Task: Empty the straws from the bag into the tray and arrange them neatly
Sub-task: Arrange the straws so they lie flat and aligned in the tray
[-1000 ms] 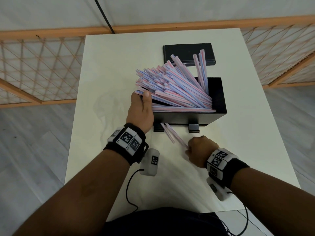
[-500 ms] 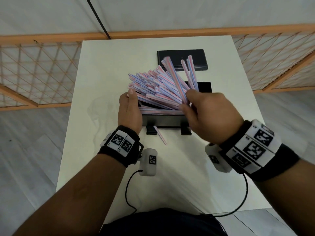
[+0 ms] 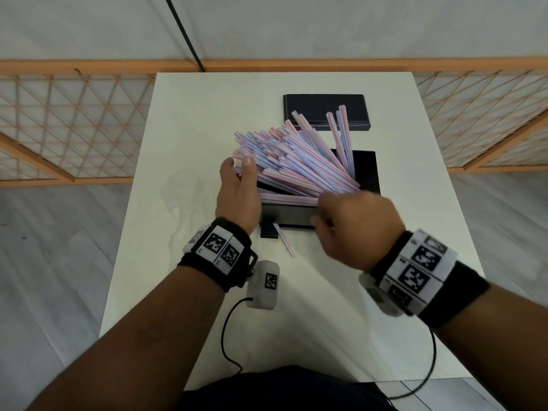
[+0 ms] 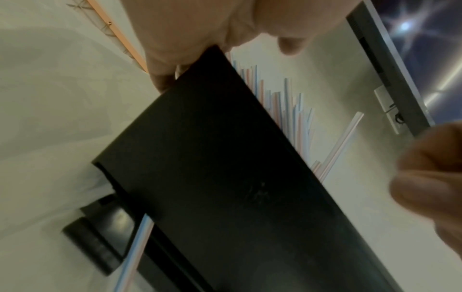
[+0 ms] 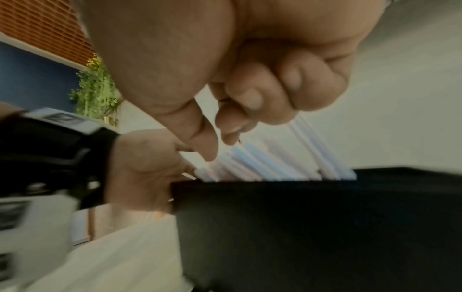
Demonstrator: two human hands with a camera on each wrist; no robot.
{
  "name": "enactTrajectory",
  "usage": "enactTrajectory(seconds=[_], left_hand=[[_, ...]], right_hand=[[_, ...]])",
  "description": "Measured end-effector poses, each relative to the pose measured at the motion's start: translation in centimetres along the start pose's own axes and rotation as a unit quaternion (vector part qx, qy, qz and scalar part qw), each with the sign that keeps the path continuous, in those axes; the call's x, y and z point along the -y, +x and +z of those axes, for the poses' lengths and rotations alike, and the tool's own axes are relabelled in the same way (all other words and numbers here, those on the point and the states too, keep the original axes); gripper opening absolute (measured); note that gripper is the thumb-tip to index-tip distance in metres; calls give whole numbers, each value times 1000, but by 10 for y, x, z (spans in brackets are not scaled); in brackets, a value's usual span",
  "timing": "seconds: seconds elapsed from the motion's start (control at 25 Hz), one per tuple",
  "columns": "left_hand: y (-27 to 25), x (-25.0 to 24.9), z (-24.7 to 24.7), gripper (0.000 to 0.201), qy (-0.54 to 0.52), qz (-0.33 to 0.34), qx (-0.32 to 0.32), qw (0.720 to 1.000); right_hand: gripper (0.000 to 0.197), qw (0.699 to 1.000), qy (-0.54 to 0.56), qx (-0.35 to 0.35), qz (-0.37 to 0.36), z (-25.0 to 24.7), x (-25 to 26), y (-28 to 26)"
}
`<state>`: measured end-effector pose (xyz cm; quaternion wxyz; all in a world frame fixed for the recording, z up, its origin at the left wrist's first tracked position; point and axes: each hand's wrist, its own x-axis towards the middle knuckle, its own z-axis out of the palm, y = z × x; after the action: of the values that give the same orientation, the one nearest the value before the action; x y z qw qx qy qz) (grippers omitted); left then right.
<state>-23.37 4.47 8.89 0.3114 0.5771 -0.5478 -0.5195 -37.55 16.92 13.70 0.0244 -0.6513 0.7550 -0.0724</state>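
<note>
A big bunch of pink and blue striped straws (image 3: pixel 299 164) sat in a black tray (image 3: pixel 367 170) on the white table (image 3: pixel 189 120). The straws were messy. They leaned up and out over the left side of the tray like a fan, and a few stood tall near the back.

The left hand (image 3: pixel 237 194) was at the left end of the tray. Its fingers (image 3: pixel 247 164) were straight and pressed flat against the ends of the straws.

The right hand (image 3: pixel 355 226) was over the front of the tray, near the lower ends of the straws. It looked blurry. From the right wrist view its fingers (image 5: pixel 250 102) were curled in, with the thumb close to the first finger. I could not tell if they held a straw.

One loose straw (image 3: pixel 284 241) lay on the table just in front of the tray, beside a black foot (image 3: pixel 269 231) of the tray. A flat black lid (image 3: pixel 323 105) lay on the table behind the tray.
</note>
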Motion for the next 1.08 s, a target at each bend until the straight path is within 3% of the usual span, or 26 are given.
enactTrajectory(seconds=[0.12, 0.2, 0.4, 0.64, 0.76, 0.88, 1.08], left_hand=[[1, 7, 3, 63, 35, 17, 18, 999], [2, 9, 3, 66, 39, 27, 20, 999], [7, 18, 0, 70, 47, 46, 38, 997], [9, 20, -1, 75, 50, 51, 48, 996], [9, 19, -2, 71, 54, 56, 46, 996], [8, 17, -2, 62, 68, 51, 45, 995], [6, 14, -3, 60, 63, 43, 40, 996]], right_hand=[[31, 974, 4, 226, 30, 42, 13, -9], [38, 947, 44, 306, 83, 79, 15, -2], [38, 936, 124, 296, 143, 131, 28, 21], [31, 922, 90, 337, 169, 155, 6, 14], [44, 937, 98, 295, 158, 151, 7, 20], [33, 939, 158, 265, 154, 149, 22, 30], [23, 919, 113, 350, 139, 145, 8, 1]])
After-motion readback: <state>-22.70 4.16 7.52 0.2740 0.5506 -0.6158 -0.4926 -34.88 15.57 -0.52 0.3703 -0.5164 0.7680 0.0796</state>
